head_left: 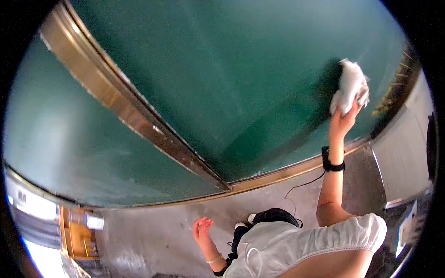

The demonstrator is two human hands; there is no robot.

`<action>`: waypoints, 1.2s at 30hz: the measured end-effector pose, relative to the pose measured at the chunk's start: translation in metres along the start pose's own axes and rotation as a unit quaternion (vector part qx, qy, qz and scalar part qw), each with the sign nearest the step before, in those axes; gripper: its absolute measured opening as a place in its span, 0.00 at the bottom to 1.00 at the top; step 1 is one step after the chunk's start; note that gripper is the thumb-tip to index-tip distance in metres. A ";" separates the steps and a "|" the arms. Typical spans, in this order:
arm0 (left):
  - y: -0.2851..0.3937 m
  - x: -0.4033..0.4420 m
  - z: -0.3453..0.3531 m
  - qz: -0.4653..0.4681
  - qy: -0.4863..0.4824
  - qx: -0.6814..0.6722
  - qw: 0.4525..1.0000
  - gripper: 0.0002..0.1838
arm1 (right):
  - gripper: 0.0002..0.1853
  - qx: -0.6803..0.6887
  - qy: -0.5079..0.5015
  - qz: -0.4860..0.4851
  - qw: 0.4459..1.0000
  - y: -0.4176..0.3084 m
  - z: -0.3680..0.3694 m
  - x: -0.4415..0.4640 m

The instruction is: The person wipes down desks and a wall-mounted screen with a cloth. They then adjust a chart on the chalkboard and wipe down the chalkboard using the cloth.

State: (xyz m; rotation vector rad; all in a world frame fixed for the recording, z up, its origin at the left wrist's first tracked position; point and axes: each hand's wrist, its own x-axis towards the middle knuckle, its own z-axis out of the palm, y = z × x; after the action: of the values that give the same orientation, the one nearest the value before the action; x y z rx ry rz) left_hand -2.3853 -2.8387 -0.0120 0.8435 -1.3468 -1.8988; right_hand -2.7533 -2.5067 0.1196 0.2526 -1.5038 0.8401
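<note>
A white cloth [351,85] is bunched under my right hand [344,121], which holds it against the green chalkboard [259,92] near the board's right end. Part of my fingers is hidden by the cloth. A dark band with a cable circles my right wrist. Lower down, my left hand [202,229] hangs in front of my body, away from the board, with its fingers loosely curled and apart and nothing in them. A light bracelet and a dark band are on the left wrist.
A metal frame strip [139,116] runs diagonally between two board panels. The board's bottom ledge [282,175] curves above the grey floor [139,236]. At the lower left stands a wooden cabinet [76,236]. Yellow marks [394,88] show at the board's right edge, beside a pale wall.
</note>
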 end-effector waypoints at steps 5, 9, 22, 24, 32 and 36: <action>0.041 0.031 -0.005 0.061 -0.121 0.144 0.980 0.12 | 0.18 0.255 0.156 0.372 0.879 0.084 -0.037 0.008; 0.057 0.061 -0.009 0.054 -0.246 0.142 0.957 0.14 | 0.20 0.126 0.008 0.340 0.932 -0.021 -0.014 -0.029; 0.094 -0.002 0.155 0.272 -0.422 0.083 0.861 0.11 | 0.04 0.125 -0.313 -0.391 0.856 -0.088 0.010 -0.046; 0.079 -0.014 0.187 0.272 -0.426 0.073 0.860 0.10 | 0.09 0.145 -0.286 -0.262 0.910 -0.039 -0.007 -0.005; 0.048 -0.069 0.309 0.278 -0.489 0.101 0.820 0.07 | 0.14 0.030 0.057 0.153 0.986 0.153 -0.054 0.106; 0.018 -0.085 0.329 0.225 -0.470 0.080 0.850 0.06 | 0.14 -0.023 0.044 0.155 0.987 0.164 -0.048 0.023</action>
State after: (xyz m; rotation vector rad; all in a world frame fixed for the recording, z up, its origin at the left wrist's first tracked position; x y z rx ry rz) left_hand -2.5974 -2.5992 0.1036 -0.4444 -2.0457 -1.8510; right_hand -2.8218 -2.3538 0.0798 -0.0542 -1.4979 1.0470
